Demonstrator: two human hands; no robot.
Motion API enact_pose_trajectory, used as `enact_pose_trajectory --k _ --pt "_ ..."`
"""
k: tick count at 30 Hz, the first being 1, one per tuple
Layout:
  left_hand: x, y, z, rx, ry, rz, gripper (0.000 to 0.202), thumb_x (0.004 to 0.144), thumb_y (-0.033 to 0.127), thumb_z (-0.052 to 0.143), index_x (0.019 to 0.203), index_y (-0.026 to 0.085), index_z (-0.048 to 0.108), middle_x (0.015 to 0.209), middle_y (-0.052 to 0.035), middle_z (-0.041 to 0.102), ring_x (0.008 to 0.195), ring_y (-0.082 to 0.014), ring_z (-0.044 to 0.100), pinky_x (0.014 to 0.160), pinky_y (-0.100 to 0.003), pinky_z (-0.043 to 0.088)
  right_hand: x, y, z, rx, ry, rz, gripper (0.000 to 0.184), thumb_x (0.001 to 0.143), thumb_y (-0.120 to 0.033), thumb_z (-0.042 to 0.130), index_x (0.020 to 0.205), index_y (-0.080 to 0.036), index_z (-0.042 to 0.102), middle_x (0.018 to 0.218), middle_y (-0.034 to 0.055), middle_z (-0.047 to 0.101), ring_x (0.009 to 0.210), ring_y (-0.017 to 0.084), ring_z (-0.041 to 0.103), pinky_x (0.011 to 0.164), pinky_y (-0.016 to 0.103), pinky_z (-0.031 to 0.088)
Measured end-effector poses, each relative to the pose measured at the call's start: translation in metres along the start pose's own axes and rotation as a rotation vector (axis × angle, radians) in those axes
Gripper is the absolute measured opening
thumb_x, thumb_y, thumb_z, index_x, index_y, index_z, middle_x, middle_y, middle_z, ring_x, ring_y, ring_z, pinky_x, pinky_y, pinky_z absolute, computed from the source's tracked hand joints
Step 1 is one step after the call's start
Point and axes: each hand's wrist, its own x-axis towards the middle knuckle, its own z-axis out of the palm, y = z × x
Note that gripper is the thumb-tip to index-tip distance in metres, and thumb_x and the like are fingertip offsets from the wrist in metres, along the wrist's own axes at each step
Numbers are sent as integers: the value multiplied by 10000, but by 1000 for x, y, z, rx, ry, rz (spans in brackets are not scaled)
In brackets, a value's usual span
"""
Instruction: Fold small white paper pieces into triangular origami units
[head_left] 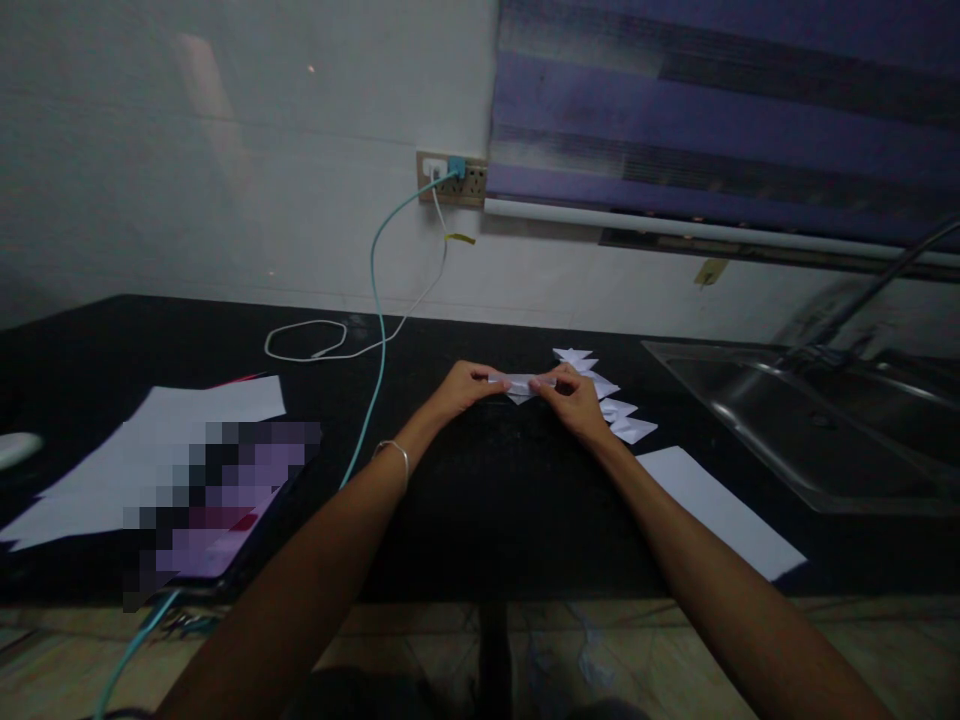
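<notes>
Between my two hands is a small piece of folded white paper (pixel 519 386), its upper edge straight and a point facing down towards me. My left hand (pixel 466 390) pinches its left end, thumb along the front. At the right end, the thumb and fingers of my right hand (pixel 573 399) are closed on the same piece. Just beyond and beside my right hand lie several folded paper pieces (pixel 634 428) in a row on the black countertop (pixel 480 520). A blank white sheet (pixel 712 505) lies by my right forearm.
A stack of white paper (pixel 187 420) and a tablet (pixel 225 530) with a blurred screen are at the left. A teal cable (pixel 374 260) and a white cable (pixel 360 350) run from the wall socket (pixel 452 180). A metal sink (pixel 810 430) is set in at the right.
</notes>
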Motion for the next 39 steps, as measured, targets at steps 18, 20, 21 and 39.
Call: enact_pose_trajectory --k 18,20,21,39 --pt "-7 9 9 -165 -259 -131 451 811 447 657 1135 134 664 890 -147 726 624 -131 676 408 -176 269 -4 -8 4 113 -131 -21 244 787 -437 685 821 -207 758 835 60 698 783 193 629 709 326 483" --pt "-7 9 9 -201 -234 -103 412 813 433 650 1096 134 679 993 -165 717 717 -157 697 419 -176 301 -4 -9 3 107 -121 -14 249 787 -448 684 823 -214 759 850 57 677 788 190 614 692 322 479" --pt "-8 9 9 -211 -223 -92 402 814 427 648 1086 133 683 1027 -170 710 753 -167 701 428 -178 322 -4 -10 3 93 -93 -13 248 778 -453 691 818 -218 759 850 55 660 783 186 600 675 318 475" --pt "-4 5 5 -255 -117 -49 394 800 410 672 1075 128 692 1084 -172 700 911 -222 695 501 -204 448 -5 -20 0 312 -135 211 446 764 -558 655 1005 -190 727 802 71 718 532 141 566 419 249 386"
